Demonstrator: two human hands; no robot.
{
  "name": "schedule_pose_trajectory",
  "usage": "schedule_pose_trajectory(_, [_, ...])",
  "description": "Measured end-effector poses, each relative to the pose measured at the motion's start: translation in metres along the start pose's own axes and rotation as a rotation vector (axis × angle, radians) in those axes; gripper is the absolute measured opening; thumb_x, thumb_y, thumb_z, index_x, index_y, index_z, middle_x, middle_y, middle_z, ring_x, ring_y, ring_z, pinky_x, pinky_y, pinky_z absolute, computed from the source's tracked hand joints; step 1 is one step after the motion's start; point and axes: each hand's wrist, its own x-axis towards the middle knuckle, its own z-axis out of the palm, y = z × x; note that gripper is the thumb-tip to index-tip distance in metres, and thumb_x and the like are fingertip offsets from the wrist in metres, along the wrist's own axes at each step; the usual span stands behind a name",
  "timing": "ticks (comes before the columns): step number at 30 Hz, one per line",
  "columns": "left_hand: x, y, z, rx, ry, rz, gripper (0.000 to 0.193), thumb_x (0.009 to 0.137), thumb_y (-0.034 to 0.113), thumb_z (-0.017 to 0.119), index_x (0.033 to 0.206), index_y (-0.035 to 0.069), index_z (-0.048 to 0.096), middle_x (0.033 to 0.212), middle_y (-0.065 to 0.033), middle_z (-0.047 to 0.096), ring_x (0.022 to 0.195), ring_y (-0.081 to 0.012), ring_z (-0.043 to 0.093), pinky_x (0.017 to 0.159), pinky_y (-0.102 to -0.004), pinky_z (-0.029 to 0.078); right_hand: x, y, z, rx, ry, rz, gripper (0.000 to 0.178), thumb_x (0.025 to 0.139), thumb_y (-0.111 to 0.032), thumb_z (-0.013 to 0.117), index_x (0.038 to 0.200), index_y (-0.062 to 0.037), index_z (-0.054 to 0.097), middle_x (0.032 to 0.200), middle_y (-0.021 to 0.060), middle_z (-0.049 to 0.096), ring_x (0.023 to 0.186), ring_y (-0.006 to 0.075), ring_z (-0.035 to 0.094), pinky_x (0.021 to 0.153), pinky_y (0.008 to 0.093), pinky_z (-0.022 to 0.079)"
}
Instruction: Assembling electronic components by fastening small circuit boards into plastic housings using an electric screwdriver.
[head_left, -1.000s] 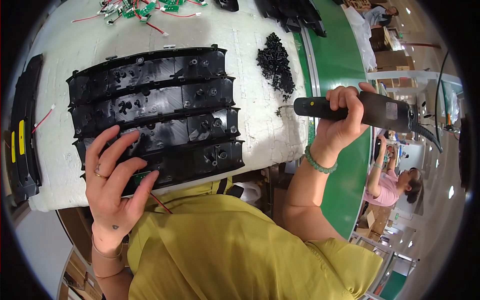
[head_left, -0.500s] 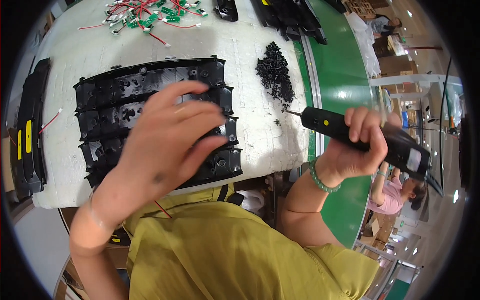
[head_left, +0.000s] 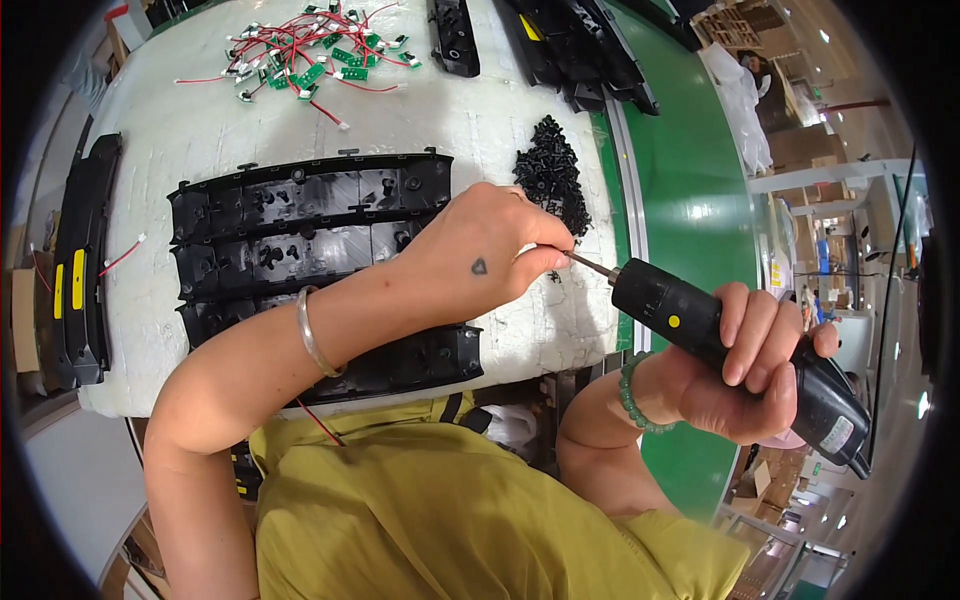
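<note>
My right hand (head_left: 745,375) is wrapped round a black electric screwdriver (head_left: 660,303), its bit pointing left. At the bit's tip, my left hand (head_left: 485,250) pinches with thumb and forefinger; whatever is between the fingertips is too small to make out. Just behind those fingers lies a heap of small black screws (head_left: 552,170). Several long black plastic housings (head_left: 335,188) lie in rows on the white foam-like work surface (head_left: 400,110), open side up. My left forearm and hand hide part of them.
Small green circuit boards with red wires (head_left: 310,60) are piled at the far side. More black housings (head_left: 585,55) lie at the far right, and others with yellow labels (head_left: 85,265) at the left edge. A green table (head_left: 690,200) runs along the right.
My left hand has moved right from above the housings to the screwdriver's tip, its fingers closing. The screwdriver in my right hand has shifted slightly down and right.
</note>
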Motion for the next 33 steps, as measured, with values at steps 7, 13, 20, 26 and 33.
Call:
schedule_pose_trajectory(7, [-0.011, 0.009, -0.005, 0.247, -0.039, 0.13, 0.01, 0.077, 0.007, 0.063, 0.085, 0.002, 0.064, 0.071, -0.0108, 0.06, 0.074, -0.0288, 0.057, 0.064, -0.0344, 0.048, -0.002, 0.0, 0.012, 0.022, -0.14, -0.031, 0.032, 0.073, -0.006, 0.057, 0.102, -0.0103, 0.045, 0.055, -0.0048, 0.046, 0.045, 0.0064, 0.045, 0.052, 0.0209, 0.038])
schedule_pose_trajectory(13, [-0.034, 0.012, -0.018, 0.135, 0.061, 0.136, 0.014, 0.076, 0.001, 0.062, 0.09, 0.002, 0.063, 0.074, -0.0112, 0.062, 0.073, -0.0279, 0.059, 0.062, -0.0345, 0.049, -0.011, 0.003, 0.031, 0.024, -0.183, -0.056, 0.03, 0.069, -0.007, 0.058, 0.097, -0.0096, 0.048, 0.054, -0.0067, 0.048, 0.045, 0.0041, 0.046, 0.049, 0.017, 0.039])
schedule_pose_trajectory(20, [-0.079, 0.026, -0.05, 0.009, 0.076, -0.222, 0.009, 0.076, 0.0, 0.063, 0.084, 0.002, 0.064, 0.076, -0.0094, 0.065, 0.069, -0.0244, 0.062, 0.062, -0.0296, 0.049, -0.019, 0.008, 0.058, 0.176, -0.171, -0.021, 0.027, 0.068, -0.007, 0.059, 0.093, -0.0103, 0.049, 0.052, -0.0067, 0.049, 0.043, 0.0038, 0.047, 0.048, 0.017, 0.039])
schedule_pose_trajectory(26, [-0.141, 0.028, -0.094, 0.33, 0.329, -0.067, 0.011, 0.066, 0.001, 0.071, 0.075, 0.003, 0.066, 0.074, -0.0065, 0.064, 0.074, -0.023, 0.06, 0.067, -0.0306, 0.048, -0.047, 0.029, 0.093, 0.435, -0.354, 0.036, 0.03, 0.069, -0.002, 0.066, 0.094, -0.0105, 0.051, 0.055, -0.0033, 0.057, 0.044, 0.006, 0.053, 0.048, 0.0175, 0.046])
schedule_pose_trajectory(33, [-0.198, 0.032, -0.091, 0.477, 0.394, -0.19, 0.016, 0.06, 0.005, 0.075, 0.074, 0.007, 0.067, 0.077, -0.0008, 0.059, 0.082, -0.0228, 0.051, 0.068, -0.0314, 0.044, -0.073, 0.056, 0.125, 0.569, -0.73, 0.21, 0.036, 0.075, -0.01, 0.072, 0.099, -0.0121, 0.045, 0.064, 0.003, 0.061, 0.049, 0.0116, 0.057, 0.048, 0.0209, 0.048])
